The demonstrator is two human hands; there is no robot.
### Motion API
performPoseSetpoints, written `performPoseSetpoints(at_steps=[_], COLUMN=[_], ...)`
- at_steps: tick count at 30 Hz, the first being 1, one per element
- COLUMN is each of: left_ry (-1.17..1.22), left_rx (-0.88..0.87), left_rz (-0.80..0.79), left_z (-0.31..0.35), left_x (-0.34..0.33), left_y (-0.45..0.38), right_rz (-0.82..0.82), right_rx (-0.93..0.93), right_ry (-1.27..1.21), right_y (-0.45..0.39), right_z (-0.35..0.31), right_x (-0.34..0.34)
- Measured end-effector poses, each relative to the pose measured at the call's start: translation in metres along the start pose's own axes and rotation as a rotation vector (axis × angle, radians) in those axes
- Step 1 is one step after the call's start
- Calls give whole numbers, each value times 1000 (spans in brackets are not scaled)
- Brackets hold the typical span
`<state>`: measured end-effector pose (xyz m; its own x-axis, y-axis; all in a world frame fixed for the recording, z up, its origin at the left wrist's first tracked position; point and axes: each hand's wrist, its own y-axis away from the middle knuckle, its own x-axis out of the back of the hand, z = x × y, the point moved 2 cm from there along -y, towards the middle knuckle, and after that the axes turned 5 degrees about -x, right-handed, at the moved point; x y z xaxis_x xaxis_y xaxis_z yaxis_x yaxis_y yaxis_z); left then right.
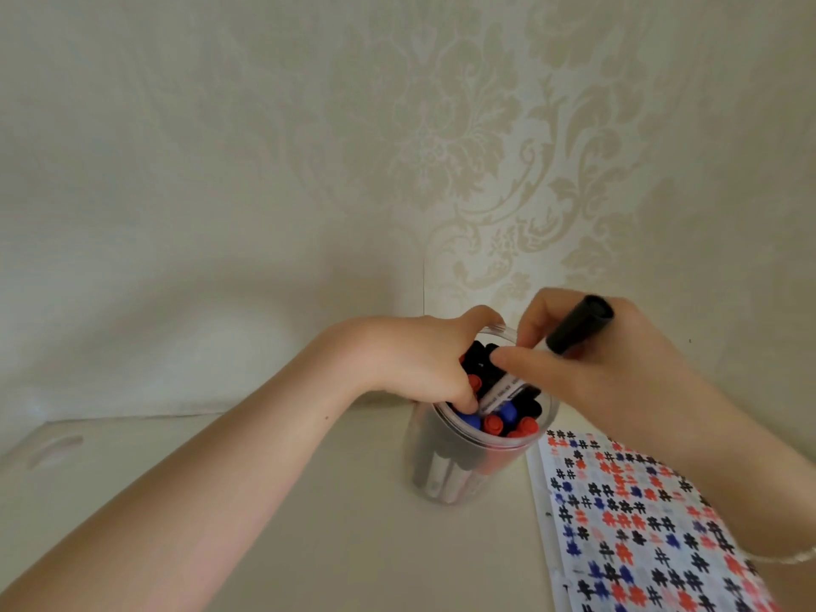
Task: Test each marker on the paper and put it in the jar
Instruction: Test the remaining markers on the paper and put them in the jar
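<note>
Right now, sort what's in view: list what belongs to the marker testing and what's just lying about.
Part of the job:
- jar, crowded with capped markers
- black marker in the right hand
- marker lying across the jar's mouth, under the left hand
- paper covered in hash marks

Just there:
- table
- bracelet

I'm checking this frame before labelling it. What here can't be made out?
Head view only:
- Marker print: blurred, too small.
- Marker's tip: covered by right hand.
- Jar count: left hand covers the opening.
- Paper: cut off by the edge, partly under the right forearm.
</note>
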<state>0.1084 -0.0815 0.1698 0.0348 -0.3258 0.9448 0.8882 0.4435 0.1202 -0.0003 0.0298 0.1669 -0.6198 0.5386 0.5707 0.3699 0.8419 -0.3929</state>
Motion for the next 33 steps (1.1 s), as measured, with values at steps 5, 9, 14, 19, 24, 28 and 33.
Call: performPoseSetpoints(at_steps=[5,9,14,19,24,28,33], left_ry=[37,83,86,48,20,24,-4], left_rx=[16,28,-19,-60,-98,-128,-145], left_rz=[-31,4,-11,-71,-77,-56,-31], left_z=[-5,-11,-11,-6,-5,-1,2], left_x=[3,3,1,1,0,0,-4], left_y=[1,3,7,8,10,14,16], right_rz=[-107,-87,116,356,394,393,403], right_rx=[52,147,274,313,465,534,560], right_ry=[66,63,6,-393,-276,-260,-262], right_y=[-9,-9,-5,-1,10,14,18], right_z=[-5,-7,-2,11,14,17,18], right_x=[-6,-1,-8,5,6,2,3])
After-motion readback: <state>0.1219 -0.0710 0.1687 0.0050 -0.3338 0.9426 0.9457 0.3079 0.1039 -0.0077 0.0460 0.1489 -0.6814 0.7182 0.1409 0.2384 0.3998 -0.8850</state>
